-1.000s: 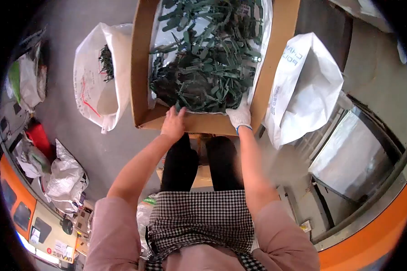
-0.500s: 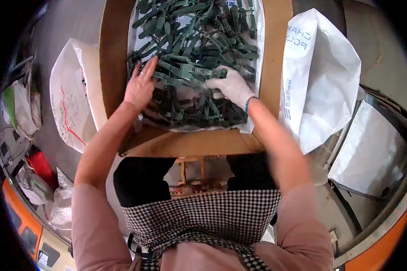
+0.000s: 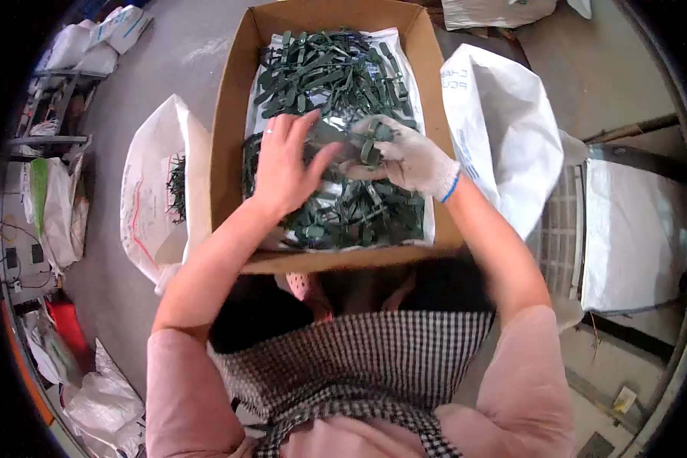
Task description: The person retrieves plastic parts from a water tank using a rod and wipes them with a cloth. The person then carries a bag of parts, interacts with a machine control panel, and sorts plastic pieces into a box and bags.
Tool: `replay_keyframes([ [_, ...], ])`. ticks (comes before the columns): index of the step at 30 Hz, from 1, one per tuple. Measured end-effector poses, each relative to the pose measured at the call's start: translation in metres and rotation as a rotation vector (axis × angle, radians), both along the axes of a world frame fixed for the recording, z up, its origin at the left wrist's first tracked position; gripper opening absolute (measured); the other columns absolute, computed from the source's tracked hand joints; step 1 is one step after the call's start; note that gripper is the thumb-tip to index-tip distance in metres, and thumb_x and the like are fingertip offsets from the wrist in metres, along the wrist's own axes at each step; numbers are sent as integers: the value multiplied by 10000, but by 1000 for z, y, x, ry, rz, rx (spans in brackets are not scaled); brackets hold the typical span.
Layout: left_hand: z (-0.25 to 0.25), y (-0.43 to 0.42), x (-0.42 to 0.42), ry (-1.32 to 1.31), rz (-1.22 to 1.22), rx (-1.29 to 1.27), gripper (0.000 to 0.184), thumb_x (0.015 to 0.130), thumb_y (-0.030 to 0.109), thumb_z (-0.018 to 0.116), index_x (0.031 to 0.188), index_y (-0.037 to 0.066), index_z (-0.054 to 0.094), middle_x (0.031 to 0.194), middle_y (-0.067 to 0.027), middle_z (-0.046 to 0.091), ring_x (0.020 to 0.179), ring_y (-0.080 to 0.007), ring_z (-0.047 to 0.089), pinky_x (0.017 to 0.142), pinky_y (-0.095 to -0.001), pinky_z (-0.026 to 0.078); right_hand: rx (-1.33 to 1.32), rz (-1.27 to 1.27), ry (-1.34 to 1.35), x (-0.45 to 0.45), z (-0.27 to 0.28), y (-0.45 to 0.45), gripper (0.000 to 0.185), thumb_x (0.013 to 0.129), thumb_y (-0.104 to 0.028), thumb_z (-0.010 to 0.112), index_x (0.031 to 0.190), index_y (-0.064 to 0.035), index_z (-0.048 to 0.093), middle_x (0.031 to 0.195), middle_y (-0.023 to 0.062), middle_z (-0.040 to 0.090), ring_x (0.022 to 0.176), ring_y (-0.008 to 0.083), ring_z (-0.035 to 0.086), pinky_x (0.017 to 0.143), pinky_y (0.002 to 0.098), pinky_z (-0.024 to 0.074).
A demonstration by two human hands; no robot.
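A cardboard box [image 3: 227, 114] in front of me holds a heap of dark green plastic pieces [image 3: 324, 70], long and flat with rounded ends, on a white sheet liner [image 3: 257, 114]. My right hand [image 3: 414, 159], in a whitish knit glove, has its fingers closed around a few green plastic pieces [image 3: 371, 145] above the heap. Bare and wearing a ring, my left hand [image 3: 286, 164] hovers over the box's left half with thumb and fingers apart. Between the two hands a greenish shape is smeared by motion.
To the left of the box stands an open white sack [image 3: 149, 183] with dark green bits inside. Another open white sack [image 3: 504, 130] leans at the right side. Farther right is a white-covered crate or panel [image 3: 633, 237]; shelving with bags [image 3: 57, 195] lines the left.
My right hand has risen from the heap with green pieces in it. The left hand has come inward, nearer the right one. The view has shifted, showing more of the box's far end.
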State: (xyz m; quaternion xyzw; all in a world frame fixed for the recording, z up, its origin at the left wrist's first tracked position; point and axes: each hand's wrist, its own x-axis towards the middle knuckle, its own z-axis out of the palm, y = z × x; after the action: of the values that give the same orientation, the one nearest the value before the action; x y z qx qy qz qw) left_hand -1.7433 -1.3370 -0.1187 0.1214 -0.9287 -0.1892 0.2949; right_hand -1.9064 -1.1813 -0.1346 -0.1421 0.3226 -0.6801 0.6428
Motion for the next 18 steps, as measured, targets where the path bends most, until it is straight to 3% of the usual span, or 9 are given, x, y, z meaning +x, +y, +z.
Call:
replay_keyframes([
  [6, 30, 49, 16, 137, 84, -415, 446, 750, 166, 647, 1191, 117, 595, 1067, -127, 502, 966, -296, 484, 856, -421, 384, -27, 83, 186, 32, 6, 4, 441, 884, 35, 539, 1286, -99, 417, 995, 40, 572, 930, 180, 591, 821, 371, 558],
  [8, 18, 51, 13, 79, 11, -235, 321, 764, 127, 603, 1083, 103, 633, 1032, -124, 553, 975, -307, 503, 858, -428, 394, -685, -76, 1335, 39, -1, -2, 425, 885, 41, 527, 1282, -93, 457, 992, 28, 573, 891, 177, 596, 874, 414, 536],
  [10, 11, 46, 8, 60, -137, 111, 225, 744, 66, 603, 966, 41, 624, 850, -138, 600, 930, -359, 518, 797, -467, 432, -69, -26, 42, 56, 29, 18, 333, 889, 50, 513, 1194, -82, 520, 972, 29, 565, 882, 190, 590, 929, 492, 507],
  [13, 13, 49, 13, -45, -95, 267, 255, 757, 121, 661, 993, 32, 630, 943, -144, 596, 944, -355, 535, 790, -452, 453, -122, -57, -27, 58, 24, 34, 251, 872, 69, 517, 1088, -56, 538, 948, 36, 551, 866, 205, 591, 940, 561, 486],
  [14, 16, 56, 16, 69, -9, 309, 309, 795, 199, 685, 1066, 60, 635, 1107, -140, 568, 996, -346, 550, 867, -431, 429, -169, -51, -48, 53, 14, 41, 234, 860, 82, 517, 1057, -44, 539, 952, 39, 551, 862, 210, 593, 941, 571, 483],
  [15, 18, 60, 18, 180, 77, 353, 367, 832, 278, 709, 1138, 88, 640, 1270, -136, 541, 1049, -337, 566, 944, -410, 405, -298, -26, -19, 46, -1, 42, 251, 804, 75, 580, 1028, -36, 561, 942, 35, 557, 844, 201, 596, 927, 478, 506],
  [16, 17, 59, 17, 180, 74, 354, 367, 832, 278, 709, 1138, 88, 640, 1270, -136, 541, 1049, -337, 566, 944, -410, 405, -298, -28, -18, 43, -1, 48, 251, 804, 75, 580, 1028, -36, 561, 942, 35, 557, 844, 201, 596, 927, 478, 506],
  [17, 15, 57, 18, 150, 67, 226, 448, 805, 309, 727, 1169, 70, 621, 1315, -163, 497, 1148, -338, 508, 997, -437, 356, -308, -204, 843, 42, 0, 53, 249, 774, 67, 606, 998, -36, 573, 946, 34, 565, 854, 196, 601, 902, 423, 512],
  [18, 12, 56, 20, 119, 61, 101, 530, 778, 341, 745, 1200, 52, 602, 1361, -191, 453, 1247, -340, 450, 1051, -463, 307, -314, -272, 1364, 41, -4, 53, 261, 734, 61, 633, 972, -34, 581, 950, 34, 578, 859, 181, 604, 860, 350, 510],
])
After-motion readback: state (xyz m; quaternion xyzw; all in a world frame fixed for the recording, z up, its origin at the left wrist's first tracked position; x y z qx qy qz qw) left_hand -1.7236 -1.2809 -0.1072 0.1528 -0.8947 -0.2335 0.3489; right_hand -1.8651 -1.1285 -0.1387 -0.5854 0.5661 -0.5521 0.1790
